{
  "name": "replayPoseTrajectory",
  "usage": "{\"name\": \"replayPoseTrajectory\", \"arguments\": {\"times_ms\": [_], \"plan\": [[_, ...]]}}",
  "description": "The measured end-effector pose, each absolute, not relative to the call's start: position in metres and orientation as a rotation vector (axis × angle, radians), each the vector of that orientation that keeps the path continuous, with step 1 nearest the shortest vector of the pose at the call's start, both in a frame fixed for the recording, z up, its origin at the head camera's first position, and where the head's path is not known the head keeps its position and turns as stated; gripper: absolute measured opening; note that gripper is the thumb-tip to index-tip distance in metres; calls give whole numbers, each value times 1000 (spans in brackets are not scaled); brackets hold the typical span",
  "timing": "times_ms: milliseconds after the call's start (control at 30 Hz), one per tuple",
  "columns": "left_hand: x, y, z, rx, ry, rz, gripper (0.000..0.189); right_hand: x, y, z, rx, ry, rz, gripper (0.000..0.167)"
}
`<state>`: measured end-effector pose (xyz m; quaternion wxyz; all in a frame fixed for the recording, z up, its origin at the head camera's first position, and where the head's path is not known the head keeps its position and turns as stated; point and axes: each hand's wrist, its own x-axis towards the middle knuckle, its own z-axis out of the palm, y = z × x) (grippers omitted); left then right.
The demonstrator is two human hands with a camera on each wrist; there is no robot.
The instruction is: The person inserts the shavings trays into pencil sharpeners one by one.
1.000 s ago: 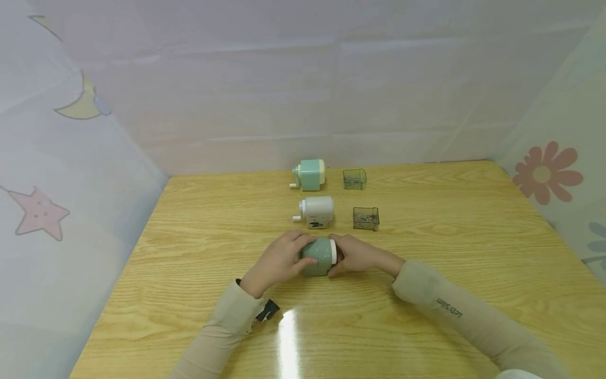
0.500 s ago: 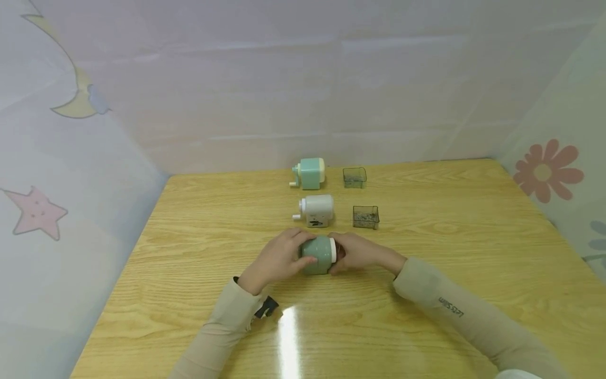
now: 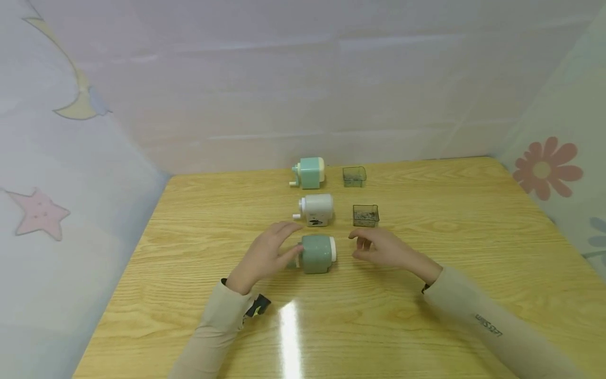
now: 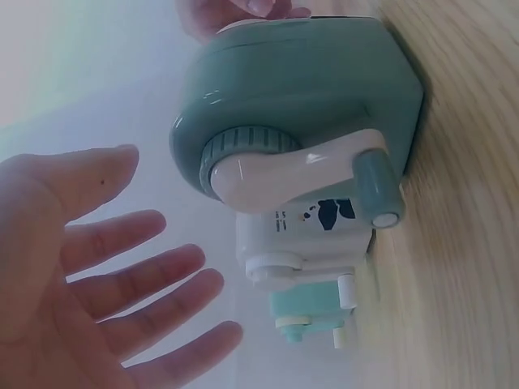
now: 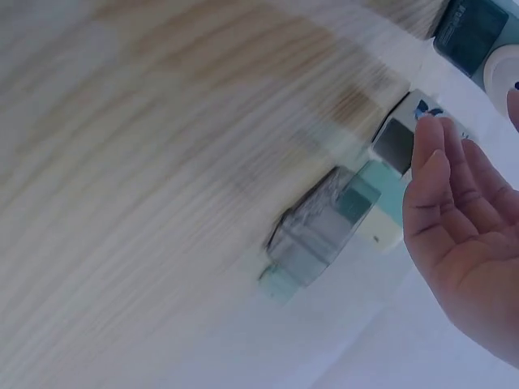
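So there's a wood-grain table (image 3: 426, 210) with two hand-crank pencil sharpeners lined up toward the back: a white one (image 3: 318, 210) and, behind it, a mint one (image 3: 310, 173) with a cream end. Each has a see-through shavings drawer off to its right, the nearer drawer (image 3: 365, 216) with dark bits in it, the farther drawer (image 3: 354, 177) back by the wall sheet (image 3: 265, 95). The sheet's got a pink star (image 3: 42, 213) and a red flower (image 3: 542, 168) on it. From the left wrist, the big green sharpener (image 3: 316, 254) blocks part of the white one.

That green sharpener stands on the table in front of the others, right between the hands. Left hand (image 3: 265, 258) is just beside its crank (image 4: 292, 170), fingers spread, nothing in them. Right hand (image 3: 385, 250) is a bit off its white end, fingers loosely bent, also holding nothing, near the closer drawer.

Writing-wise, the right sleeve (image 3: 473, 310) reads "Lets Slim". White sharpener has a dark picture with tiny print I can't make out.
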<state>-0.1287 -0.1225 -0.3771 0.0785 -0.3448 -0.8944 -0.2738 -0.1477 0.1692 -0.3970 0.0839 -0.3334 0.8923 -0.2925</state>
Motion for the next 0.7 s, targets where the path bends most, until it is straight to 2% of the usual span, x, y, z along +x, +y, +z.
{"name": "replayPoseTrajectory", "arguments": {"times_ms": [200, 267, 533, 700], "plan": [[-128, -129, -381, -976, -2596, -790, 38, -140, 187, -396, -924, 2848, -865, 13], [-128, -131, -381, -950, -2582, -740, 37, -138, 192, -396, -897, 2887, -876, 12], [-128, -136, -383, -895, -2600, -691, 46, -136, 204, -396, -752, 2982, -856, 31], [-128, -135, -385, -878, -2644, -703, 51, -137, 211, -396, -647, 3008, -808, 36]]}}
